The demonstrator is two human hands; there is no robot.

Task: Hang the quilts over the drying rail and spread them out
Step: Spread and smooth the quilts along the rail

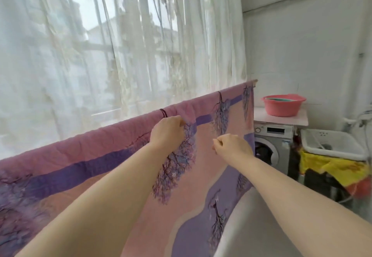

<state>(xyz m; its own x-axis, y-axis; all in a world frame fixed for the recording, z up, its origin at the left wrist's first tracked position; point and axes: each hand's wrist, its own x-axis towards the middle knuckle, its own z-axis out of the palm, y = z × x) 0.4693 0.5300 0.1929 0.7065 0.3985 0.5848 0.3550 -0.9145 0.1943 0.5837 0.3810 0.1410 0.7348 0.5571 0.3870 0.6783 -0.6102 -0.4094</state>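
L hand (168,131) grips quilt (100,166) w/ curled fingers, just under the rail (255,81) it's draped over. R hand (231,147), just right of & below L, is curled in front of the cloth; can't tell if it's pinching any.

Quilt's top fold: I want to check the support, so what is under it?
Only the bare end of the drying rail shows, past the right edge of the quilt. The rest of the rail is covered by the fabric.

A pink and purple quilt (80,152) is draped over the rail (255,81); its upper part is gripped by the left hand (168,130); the right hand (231,146) is held curled before it.
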